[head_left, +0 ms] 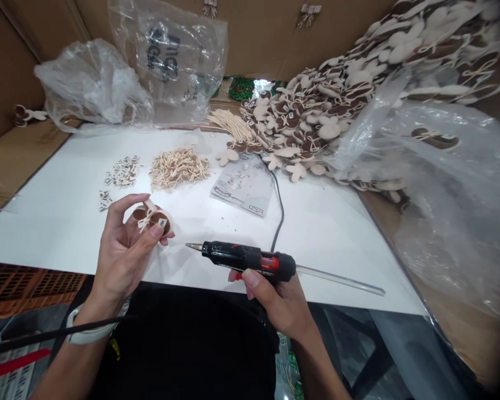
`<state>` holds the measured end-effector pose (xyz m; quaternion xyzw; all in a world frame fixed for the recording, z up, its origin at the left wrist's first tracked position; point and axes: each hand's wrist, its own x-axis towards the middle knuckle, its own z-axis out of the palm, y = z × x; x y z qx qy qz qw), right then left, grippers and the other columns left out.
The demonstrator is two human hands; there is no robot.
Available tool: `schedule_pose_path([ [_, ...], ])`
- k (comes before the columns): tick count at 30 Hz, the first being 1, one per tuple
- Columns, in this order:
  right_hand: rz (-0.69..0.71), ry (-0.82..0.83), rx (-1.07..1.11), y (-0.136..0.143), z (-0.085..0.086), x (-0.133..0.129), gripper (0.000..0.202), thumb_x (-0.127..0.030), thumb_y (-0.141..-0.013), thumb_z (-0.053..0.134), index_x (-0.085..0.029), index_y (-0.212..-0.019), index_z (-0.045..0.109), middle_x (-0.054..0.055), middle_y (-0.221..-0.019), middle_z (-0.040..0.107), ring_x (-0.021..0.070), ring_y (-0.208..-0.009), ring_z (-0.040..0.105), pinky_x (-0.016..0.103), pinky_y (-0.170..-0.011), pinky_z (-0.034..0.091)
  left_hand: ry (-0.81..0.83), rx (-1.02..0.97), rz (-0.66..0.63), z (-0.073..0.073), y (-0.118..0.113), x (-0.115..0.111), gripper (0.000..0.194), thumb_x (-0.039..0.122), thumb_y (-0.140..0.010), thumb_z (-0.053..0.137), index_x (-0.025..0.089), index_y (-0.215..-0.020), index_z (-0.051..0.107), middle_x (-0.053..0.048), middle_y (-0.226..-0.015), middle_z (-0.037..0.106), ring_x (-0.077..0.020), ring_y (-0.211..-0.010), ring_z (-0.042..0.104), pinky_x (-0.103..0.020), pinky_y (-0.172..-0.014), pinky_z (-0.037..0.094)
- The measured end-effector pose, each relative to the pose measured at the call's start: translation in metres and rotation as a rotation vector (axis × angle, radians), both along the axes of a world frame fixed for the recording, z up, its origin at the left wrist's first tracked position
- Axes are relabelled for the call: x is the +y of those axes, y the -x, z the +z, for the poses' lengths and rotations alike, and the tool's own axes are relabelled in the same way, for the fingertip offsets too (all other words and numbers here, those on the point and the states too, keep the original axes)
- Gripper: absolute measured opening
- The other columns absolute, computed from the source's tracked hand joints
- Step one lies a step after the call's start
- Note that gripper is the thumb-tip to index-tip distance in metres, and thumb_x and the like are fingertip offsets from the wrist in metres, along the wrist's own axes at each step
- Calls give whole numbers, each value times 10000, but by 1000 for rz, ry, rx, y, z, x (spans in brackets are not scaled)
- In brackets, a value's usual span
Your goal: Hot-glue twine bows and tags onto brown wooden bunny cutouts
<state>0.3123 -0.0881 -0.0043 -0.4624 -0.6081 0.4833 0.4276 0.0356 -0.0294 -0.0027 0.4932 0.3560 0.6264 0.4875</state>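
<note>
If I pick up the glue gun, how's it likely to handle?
The glue gun may catch at the rear, since a clear glue stick juts well out behind it. That stick is probably fairly stiff: it looks straight though its far end hangs free. The rounded, shiny barrel might feel slightly slippery.

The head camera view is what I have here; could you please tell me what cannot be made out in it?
All in the head view:
Right hand: some fingers hidden behind the glue gun.
Label on the brown piece in the left hand: print too small.
Orange crate: cut off by the left edge.
</note>
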Motion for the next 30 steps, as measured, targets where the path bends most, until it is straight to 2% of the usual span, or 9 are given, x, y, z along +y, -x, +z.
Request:
schedule_pose_path([
  [6, -19, -15, 2, 2, 3, 1, 546, -615, -1135, 709, -217, -770, 794, -5, -617, 593, 181, -575, 534, 329, -558, 381, -5, -27, 1, -4, 2, 1, 464, 276, -943, 1037, 321, -1320, 770, -20, -1033, 841, -165, -832, 853, -222, -682, 686],
  [13, -28, -18, 27, 0, 1, 1, 518, -617, -1134, 725, -208, -840, 840, -4, -629, 619, 181, -574, 543, 329, -563, 407, -3, -21, 29, 1, -1, 1, 411, 256, -951, 1021, 309, -1264, 760, 1, -977, 815, -181, -836, 838, -249, -644, 659],
  [20, -39, -30, 13, 0, 1, 1, 572, -675, -1142, 707, -205, -858, 864, -6, -621, 612, 187, -591, 568, 333, -588, 431, -2, -19, 50, -4, 0, -1, 419, 238, -964, 1003, 310, -1283, 742, 22, -896, 742, -168, -834, 785, -259, -699, 637],
  [24, -47, -38, 9, 1, 1, 1, 583, -685, -1143, 701, -206, -860, 875, -14, -602, 591, 186, -590, 575, 334, -604, 443, -32, 13, 57, -7, 2, -1, 426, 241, -967, 997, 307, -1280, 716, -3, -917, 779, -194, -875, 791, -268, -713, 632],
  [30, -47, -33, 29, 2, 1, 2, 553, -665, -1140, 712, -207, -890, 894, -8, -624, 622, 180, -585, 577, 337, -610, 447, -36, 10, 46, -3, 1, -3, 397, 210, -966, 986, 295, -1238, 709, -14, -968, 816, -209, -929, 807, -275, -745, 642],
])
